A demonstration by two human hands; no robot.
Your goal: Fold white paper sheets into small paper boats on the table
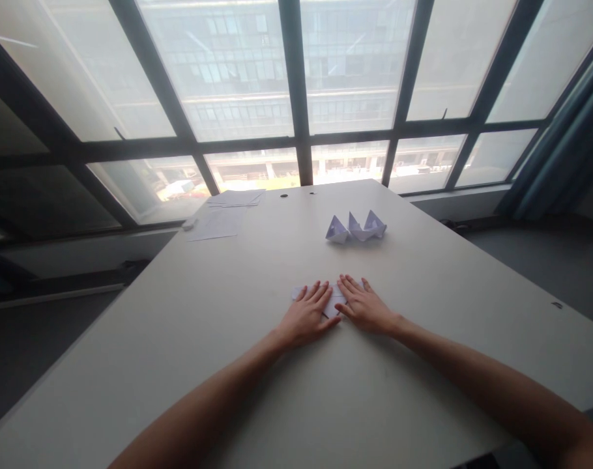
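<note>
A folded piece of white paper (333, 302) lies flat on the white table, partly hidden under my hands. My left hand (308, 314) rests palm down on its left part, fingers stretched out. Flat on the right part is my right hand (363, 306), its fingers also extended. The two thumbs come close together at the near edge of the paper. Farther off, a little to the right, stand several folded paper boats (356, 228) in a row.
Loose white sheets (217, 223) lie at the table's far left, with a small white object (189, 224) beside them. Large windows with dark frames (301, 139) rise behind the table (218, 339). A blue curtain (555, 140) hangs at the right.
</note>
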